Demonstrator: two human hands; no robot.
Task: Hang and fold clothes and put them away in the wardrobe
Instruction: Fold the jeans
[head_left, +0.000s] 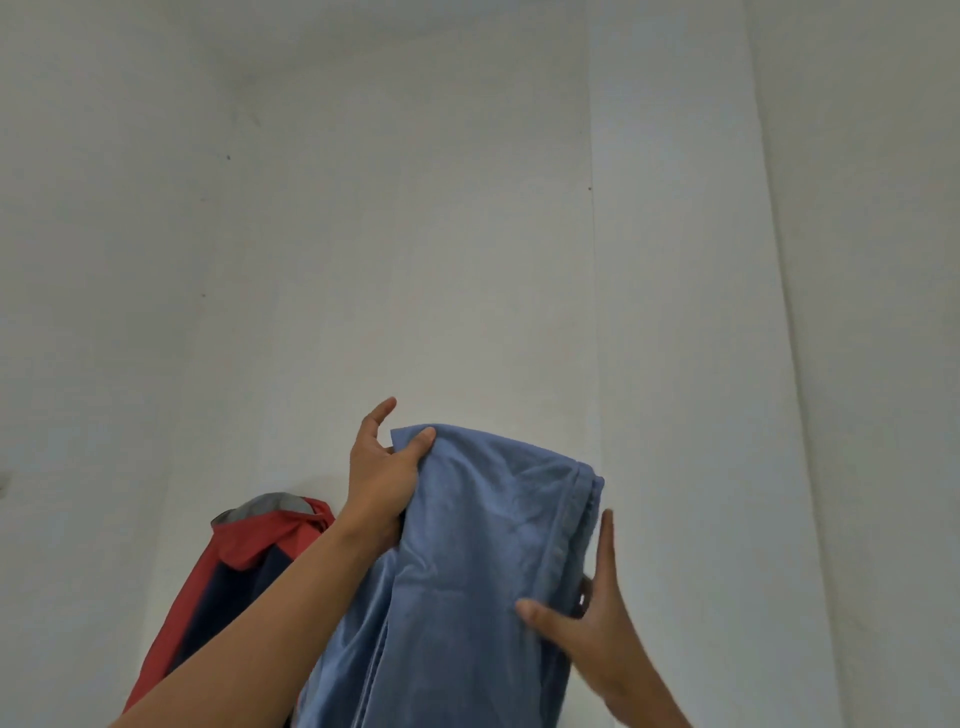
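Left hand (382, 483) grips the top left corner of the blue garment (467, 571) in the head view; its thumb lies over the front of the cloth, the other fingers are tucked behind, and the forefinger sticks up free above the edge. Right hand (587, 618) holds the garment's right side lower down; the thumb presses on the front and the straight fingers run up behind the stitched edge, so the cloth is pinched between them.

The garment is held up in the air in front of a pale wall (467, 208); it is doubled over at the top and hangs in long folds out of the bottom of the picture, so its lower end is hidden. By the heavy seam it may be trousers; I cannot say for sure. Below and to the left, partly behind the left forearm, a red and navy jacket (249, 561) hangs close to the wall; what it hangs on is not visible.

As I judge it, the task is in its middle; one piece looks dealt with, and the blue one is only part folded — no hanger shows, and neither does a shelf. Folding it down and stowing it are left; no other clothes are in view.
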